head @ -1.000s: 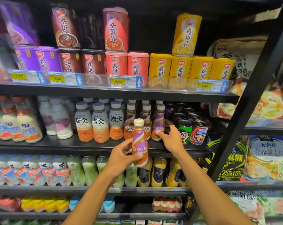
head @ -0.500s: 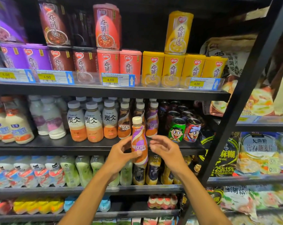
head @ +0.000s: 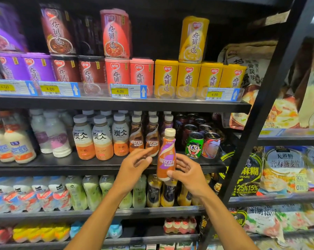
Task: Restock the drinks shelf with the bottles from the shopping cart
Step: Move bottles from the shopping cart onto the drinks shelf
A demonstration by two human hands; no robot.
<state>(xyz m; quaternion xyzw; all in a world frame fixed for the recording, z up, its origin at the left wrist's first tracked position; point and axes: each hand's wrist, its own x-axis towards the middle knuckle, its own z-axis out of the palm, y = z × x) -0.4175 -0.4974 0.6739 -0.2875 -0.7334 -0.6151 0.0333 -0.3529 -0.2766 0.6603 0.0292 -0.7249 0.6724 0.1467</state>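
A purple-and-orange Nescafe bottle [head: 166, 156] with a cream cap stands upright in the air, just in front of the middle drinks shelf [head: 62, 166]. My right hand [head: 187, 173] holds it low down, thumb on the front of the label and fingers behind it. My left hand [head: 134, 164] is just left of the bottle with its fingers stretched toward it and a small gap between them. Behind the held bottle, on the shelf, stand matching Nescafe bottles [head: 136, 139].
On the same shelf, coffee bottles with white-and-orange labels [head: 102, 139] stand to the left and a green can [head: 194, 145] and a red can [head: 211, 144] to the right. Porridge cups [head: 167, 76] fill the shelf above. A black upright post [head: 257, 123] bounds the right side.
The bottle has passed from my left hand to my right hand. My left hand let go and opened, and my right hand came back from the shelf to take the bottle.
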